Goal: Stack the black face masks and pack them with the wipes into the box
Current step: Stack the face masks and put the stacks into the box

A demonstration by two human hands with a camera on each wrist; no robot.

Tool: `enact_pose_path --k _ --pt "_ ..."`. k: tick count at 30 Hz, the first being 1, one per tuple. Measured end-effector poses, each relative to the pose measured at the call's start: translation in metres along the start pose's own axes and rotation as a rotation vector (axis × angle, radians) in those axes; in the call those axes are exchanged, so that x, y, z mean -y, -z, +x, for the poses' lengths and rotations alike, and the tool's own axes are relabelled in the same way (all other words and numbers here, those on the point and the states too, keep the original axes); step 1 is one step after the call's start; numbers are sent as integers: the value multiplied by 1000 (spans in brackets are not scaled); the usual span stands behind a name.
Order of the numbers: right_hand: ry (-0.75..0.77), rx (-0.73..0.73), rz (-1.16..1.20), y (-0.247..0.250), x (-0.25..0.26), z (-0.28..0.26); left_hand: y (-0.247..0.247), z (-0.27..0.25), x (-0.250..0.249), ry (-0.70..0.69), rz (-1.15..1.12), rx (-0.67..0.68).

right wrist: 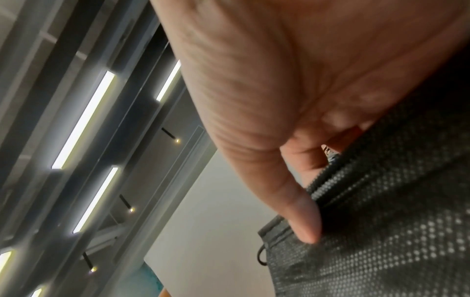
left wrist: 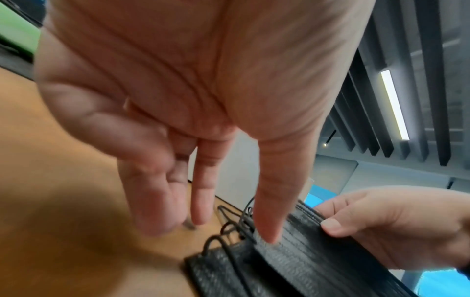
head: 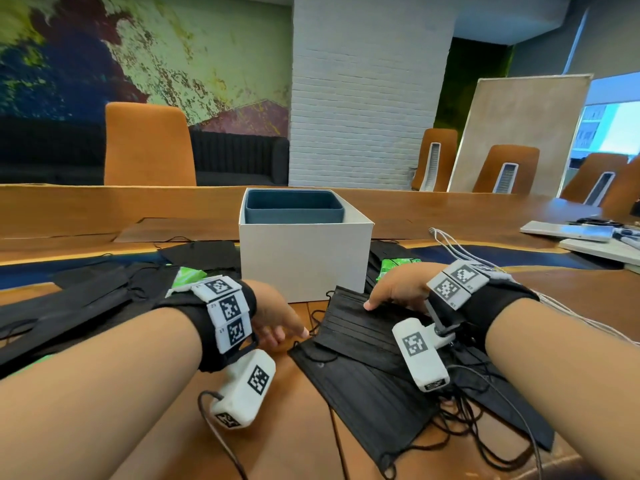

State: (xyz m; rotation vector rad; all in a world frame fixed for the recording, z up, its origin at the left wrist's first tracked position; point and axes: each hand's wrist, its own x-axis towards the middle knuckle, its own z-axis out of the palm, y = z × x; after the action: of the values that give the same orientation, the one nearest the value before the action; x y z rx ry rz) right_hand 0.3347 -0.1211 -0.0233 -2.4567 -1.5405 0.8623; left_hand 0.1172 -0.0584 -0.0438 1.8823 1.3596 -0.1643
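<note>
A loose pile of black face masks (head: pixel 367 344) lies on the wooden table in front of the white box (head: pixel 304 261), which has a blue insert (head: pixel 294 206). My right hand (head: pixel 377 299) pinches the far edge of the top mask (right wrist: pixel 381 221), thumb (right wrist: pixel 305 225) on top and fingers underneath. My left hand (head: pixel 294 332) is held out with straight fingers, and its thumb (left wrist: pixel 267 231) touches the left end of the mask (left wrist: pixel 292 261) by the ear loops. Green wipes packs lie left (head: pixel 188 275) and right (head: pixel 398 266) of the box.
More black masks are spread at the left (head: pixel 86 299) and behind the box on both sides. White cables (head: pixel 457 247) trail off to the right. Flat grey devices (head: pixel 568 232) sit at the far right. Orange chairs (head: pixel 149 147) stand behind the table.
</note>
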Motion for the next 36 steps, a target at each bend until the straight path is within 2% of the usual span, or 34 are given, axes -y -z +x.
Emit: enact_pose_path --k 3,6,12,15,20,22,26,30,36 --pt "8 -6 -183 -1 7 -3 -8 3 -3 11 34 23" --pt "25 41 -271 -3 13 -5 -9 5 -11 58 21 70" --pt "46 18 -509 -17 14 3 -14 11 -15 33 261 49" --pt "57 30 -501 -17 13 6 -13 12 -16 8 329 52" --pt "86 57 -295 -3 8 0 -5 5 -17 -2 385 67" --pt "111 62 -173 7 2 -3 5 -1 -14 -32 273 48" --pt "149 -2 143 26 -5 -17 29 -16 -7 -202 77 -64" --pt "209 -55 362 37 -4 -35 49 -31 2 -348 -181 -117" --pt "338 -82 815 34 5 -53 50 -32 21 -501 -593 -225"
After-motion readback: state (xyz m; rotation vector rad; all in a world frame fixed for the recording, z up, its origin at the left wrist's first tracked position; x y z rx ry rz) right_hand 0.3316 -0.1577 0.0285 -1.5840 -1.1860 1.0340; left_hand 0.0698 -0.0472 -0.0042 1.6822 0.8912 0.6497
